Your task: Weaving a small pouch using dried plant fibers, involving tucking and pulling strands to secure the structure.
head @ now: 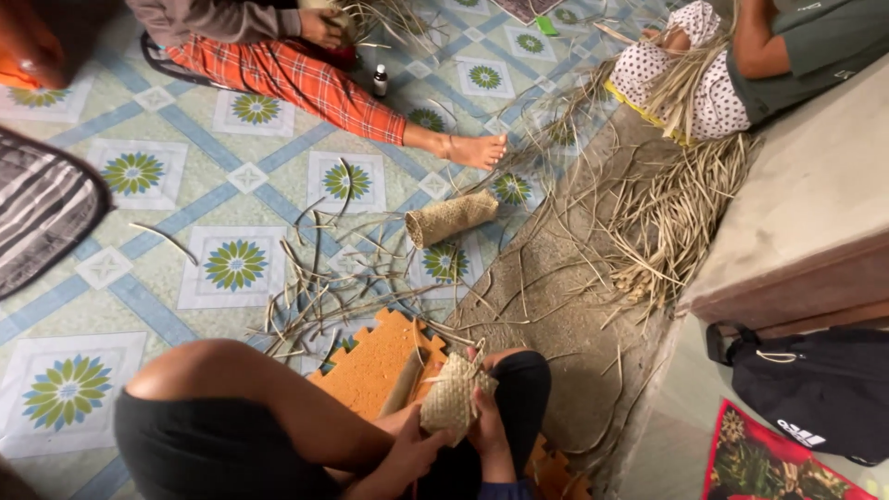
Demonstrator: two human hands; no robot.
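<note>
I sit on the floor with my knees drawn up. Both hands are wrapped around a small woven straw pouch (pixel 454 396) held upright in front of me. My left hand (pixel 414 451) grips it from the lower left, and my right hand (pixel 485 428) clasps its right side. Loose strips stick out of the pouch's top. An orange foam mat piece (pixel 375 361) lies just beyond my hands. A finished woven cylinder (pixel 451 218) rests on the tiled floor farther off.
Loose dried leaf strips (pixel 324 287) litter the patterned tiles, with a thicker pile (pixel 671 218) to the right. Two other people sit opposite: one in red plaid trousers (pixel 296 79), one in a dotted garment (pixel 708 88). A black bag (pixel 815 389) and wooden furniture (pixel 806 222) stand right.
</note>
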